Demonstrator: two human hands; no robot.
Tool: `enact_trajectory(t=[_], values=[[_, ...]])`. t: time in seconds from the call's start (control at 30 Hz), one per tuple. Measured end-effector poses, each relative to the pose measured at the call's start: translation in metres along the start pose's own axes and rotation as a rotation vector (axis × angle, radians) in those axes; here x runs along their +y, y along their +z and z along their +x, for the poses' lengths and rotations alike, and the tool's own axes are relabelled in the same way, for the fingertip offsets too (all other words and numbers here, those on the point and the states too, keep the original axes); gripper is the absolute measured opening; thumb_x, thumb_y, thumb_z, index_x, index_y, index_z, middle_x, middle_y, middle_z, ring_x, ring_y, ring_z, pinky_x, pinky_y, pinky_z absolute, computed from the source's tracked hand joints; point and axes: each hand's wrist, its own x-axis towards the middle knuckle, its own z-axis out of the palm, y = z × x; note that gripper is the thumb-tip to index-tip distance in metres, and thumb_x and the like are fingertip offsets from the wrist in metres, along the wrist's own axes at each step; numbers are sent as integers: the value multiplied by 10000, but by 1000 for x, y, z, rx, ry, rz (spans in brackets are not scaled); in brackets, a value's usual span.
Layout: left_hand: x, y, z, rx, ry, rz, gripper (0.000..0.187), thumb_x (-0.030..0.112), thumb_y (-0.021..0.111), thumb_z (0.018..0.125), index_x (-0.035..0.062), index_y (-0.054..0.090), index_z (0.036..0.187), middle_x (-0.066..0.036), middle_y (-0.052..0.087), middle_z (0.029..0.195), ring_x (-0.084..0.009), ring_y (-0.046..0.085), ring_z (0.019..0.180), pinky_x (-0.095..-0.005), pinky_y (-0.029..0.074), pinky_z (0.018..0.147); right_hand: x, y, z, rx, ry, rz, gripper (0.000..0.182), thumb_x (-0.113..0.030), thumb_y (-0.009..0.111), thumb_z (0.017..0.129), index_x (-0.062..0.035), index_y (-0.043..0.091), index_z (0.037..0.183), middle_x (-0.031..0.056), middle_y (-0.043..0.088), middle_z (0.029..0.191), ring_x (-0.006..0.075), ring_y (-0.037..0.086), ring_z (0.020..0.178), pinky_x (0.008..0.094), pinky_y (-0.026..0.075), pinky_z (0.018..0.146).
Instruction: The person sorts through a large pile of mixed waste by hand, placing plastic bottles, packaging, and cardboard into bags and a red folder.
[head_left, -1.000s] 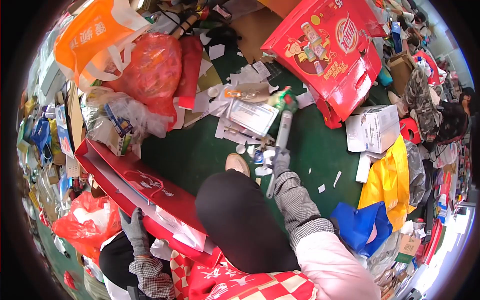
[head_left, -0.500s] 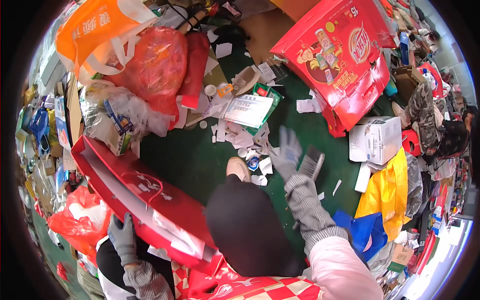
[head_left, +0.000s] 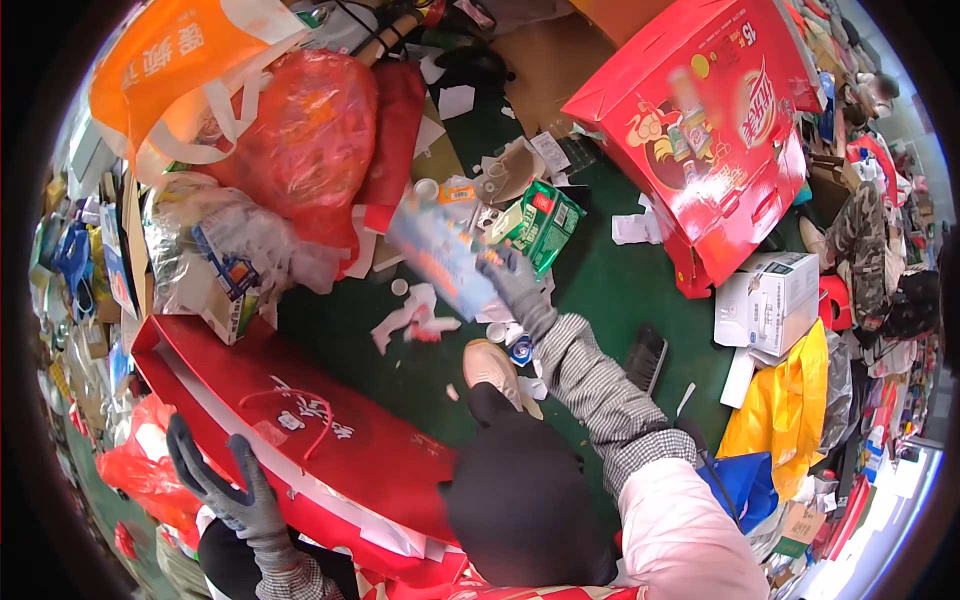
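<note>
both hands were covered in grey knitted cloth gloves, the left hand point(head_left: 225, 490) laid on a glossy red paper bag point(head_left: 300, 420), the right hand point(head_left: 515, 280) gripped on blurred glossy printed paper sheets point(head_left: 440, 255); matt green floor point(head_left: 600, 290) was seen.

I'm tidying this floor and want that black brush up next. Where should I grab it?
Take the brush by its upper back edge, reaching from the right hand's side. It lies loose on the green floor, bristles toward the leg, so the back edge is open.
</note>
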Motion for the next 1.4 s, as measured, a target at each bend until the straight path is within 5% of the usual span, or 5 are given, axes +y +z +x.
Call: enact_trajectory(t=[0.33, 0.53, 0.9, 1.07, 1.4], values=[[86, 181, 112, -698, -591, -1372, 351, 120, 588, 866, 12, 494, 1186, -24, 545, 1075, -88, 500, 970, -216, 396, 870, -32, -36, 171, 656, 103, -744, 404, -500, 542, 752, -273, 620, 1077, 274, 169, 1414, 482, 146, 1274, 498, 129, 1064], [92, 271, 76, -828, -762, -1376, 311, 165, 606, 860, 24, 535, 1128, 21, 565, 926, -54, 529, 817, -196, 440, 734, 2, -54, 193, 664, -81, -504, 336, -345, 663, 694, -28, 651, 806, 171, 619, 656, 276, 622, 623, 379, 458, 572], [75, 273, 55, -905, -1159, -1690, 482, 185, 627, 820, 31, 401, 1217, -143, 563, 1089, -274, 604, 935, -403, 530, 789, -17, 23, 46, -735, 362, 309, 291, -135, 604, 843, -9, 556, 1100, 28, 615, 945, 68, 550, 687, 208, 445, 603], [60, 262, 60, -712, -1228, -1775, 525, 239, 653, 792, 42, 411, 1213, -134, 560, 1070, -278, 595, 943, -413, 515, 813, -26, -29, 182, 325, -383, -1098, 711, -460, 575, 763, -130, 324, 1341, 128, 426, 1295, 261, 398, 1204, 390, 329, 985], [32, 263, 69, -553, -1091, -1672, 560, 280, 662, 784, 13, 412, 1207, -127, 554, 1061, -259, 586, 945, -397, 498, 838, -17, -78, 132, 307, -573, -1397, 324, -258, 559, 763, -114, 549, 1054, 70, 514, 1179, 262, 423, 1161, 403, 336, 936]])
